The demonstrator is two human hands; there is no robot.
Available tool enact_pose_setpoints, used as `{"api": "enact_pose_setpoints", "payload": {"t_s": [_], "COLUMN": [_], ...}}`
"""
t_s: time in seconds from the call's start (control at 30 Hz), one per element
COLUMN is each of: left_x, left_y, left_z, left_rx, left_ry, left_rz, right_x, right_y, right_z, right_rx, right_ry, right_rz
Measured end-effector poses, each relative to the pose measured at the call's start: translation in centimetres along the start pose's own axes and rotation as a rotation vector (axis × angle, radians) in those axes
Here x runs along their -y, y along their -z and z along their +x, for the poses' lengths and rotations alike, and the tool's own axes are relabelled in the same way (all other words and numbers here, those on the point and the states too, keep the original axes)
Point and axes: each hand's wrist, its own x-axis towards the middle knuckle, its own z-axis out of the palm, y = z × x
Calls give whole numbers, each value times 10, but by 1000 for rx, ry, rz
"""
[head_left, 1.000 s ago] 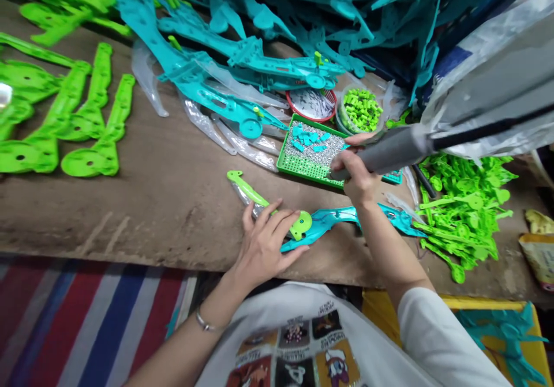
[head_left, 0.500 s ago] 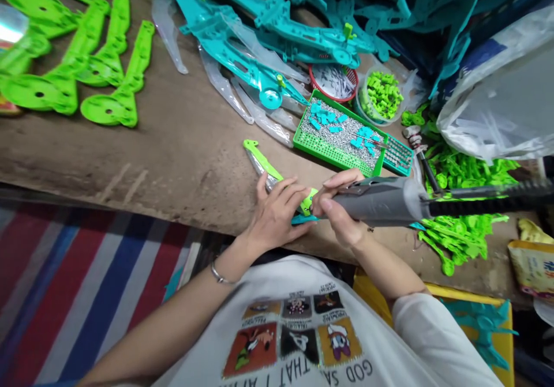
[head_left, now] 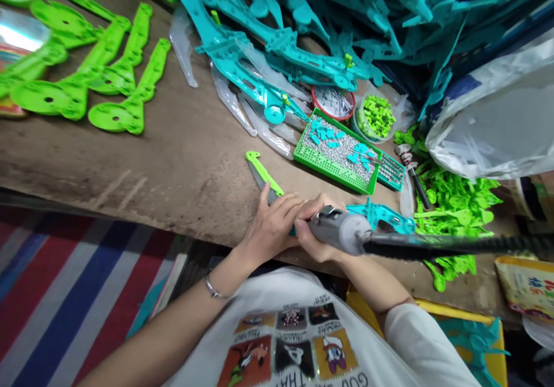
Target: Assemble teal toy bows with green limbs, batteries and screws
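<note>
My left hand (head_left: pixel 270 225) presses down over a long plastic assembly near the table's front edge, its fingers bent around it. A lime-green strip (head_left: pixel 264 171) of this assembly sticks out beyond the fingers, with a clear piece along its side. Its teal frame (head_left: pixel 385 217) shows to the right, behind the tool. In my right hand (head_left: pixel 312 241) is a grey electric screwdriver (head_left: pixel 346 231), held close beside the left fingers. Its tip is hidden by my hands, so I cannot tell what it touches.
A green tray (head_left: pixel 333 173) holds screws and small teal pieces. Behind it are a red basket (head_left: pixel 332 101) and a tub of lime clips (head_left: pixel 375 116). Teal frames (head_left: pixel 277 52) pile up at the back. Lime parts lie left (head_left: pixel 125 110) and right (head_left: pixel 459 202); a plastic bag (head_left: pixel 489 110) stands right.
The screwdriver and my right hand have moved left and toward my body, and the tool is steeper. The teal frame's right part now shows. The whole view has shifted slightly.
</note>
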Motion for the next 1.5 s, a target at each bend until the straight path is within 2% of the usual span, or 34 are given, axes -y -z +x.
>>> {"api": "enact_pose_setpoints", "payload": {"t_s": [0.13, 0.17, 0.2, 0.33, 0.4, 0.47, 0.63, 0.73, 1.0, 1.27, 1.5], "left_x": [-1, -2, -3, -12, -18, -25, -35, -36, -35, -43, -44], "left_y": [3, 4, 5, 11, 12, 12, -1, -7, -7, -12, -13], "left_z": [2, 3, 3, 7, 8, 10, 10, 9, 9, 7, 8], "left_rx": [20, 30, 43, 115, 146, 174, 196, 217, 199, 178, 233], "left_ry": [6, 2, -1, 22, 39, 32, -62, -60, -65, -38, -58], "left_rz": [9, 17, 23, 53, 90, 140, 245, 265, 267, 275, 337], "right_x": [6, 6, 4, -12, -23, -33, -53, -59, -57, -59, -61], "right_y": [16, 21, 27, 45, 48, 47, 38, 35, 34, 32, 32], "right_z": [14, 19, 26, 65, 87, 104, 124, 127, 132, 135, 136], "right_rx": [103, 82, 21, -382, -493, -531, -528, -517, -532, -515, -520], "right_ry": [136, 151, 166, 251, 238, 199, 146, 134, 105, 119, 115], "right_rz": [105, 161, 218, 336, 316, 308, 298, 243, 284, 249, 230]}}
